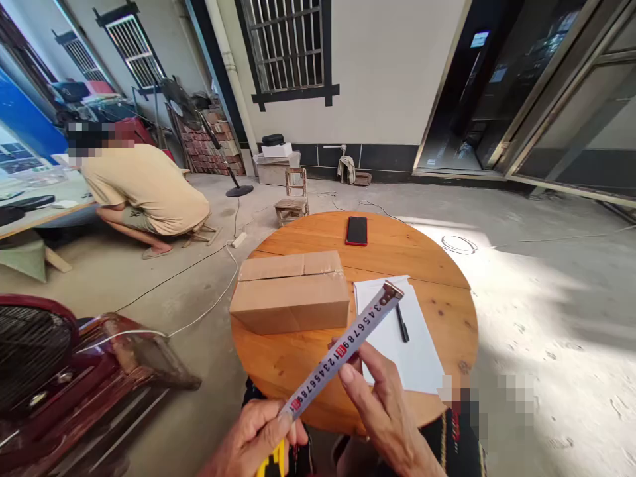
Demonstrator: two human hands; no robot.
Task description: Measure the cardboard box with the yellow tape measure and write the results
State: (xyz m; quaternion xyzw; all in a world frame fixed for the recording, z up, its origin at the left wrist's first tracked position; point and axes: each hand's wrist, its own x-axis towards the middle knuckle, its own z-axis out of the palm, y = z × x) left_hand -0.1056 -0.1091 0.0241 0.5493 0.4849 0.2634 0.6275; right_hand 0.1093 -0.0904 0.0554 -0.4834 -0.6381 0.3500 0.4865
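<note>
My left hand (263, 434) grips the yellow and black case of a tape measure (272, 462), low in the view. Its white blade (328, 368) is drawn out and slants up to the right, ending in a metal hook. Around the blade's middle, my right hand (380, 404) pinches it between thumb and fingers. Beyond the blade, a closed cardboard box (291, 291) rests on the round wooden table (422, 248). White paper (422, 361) with a black pen (401, 323) on it lies to the right, partly behind the blade.
A phone (356, 230) lies near the table's far edge. On the left, a person (144, 185) sits on a low stool beside another table. A dark red fan-like appliance (37, 358) stands at lower left. Cables cross the floor, and a small wooden chair (292, 205) is by the wall.
</note>
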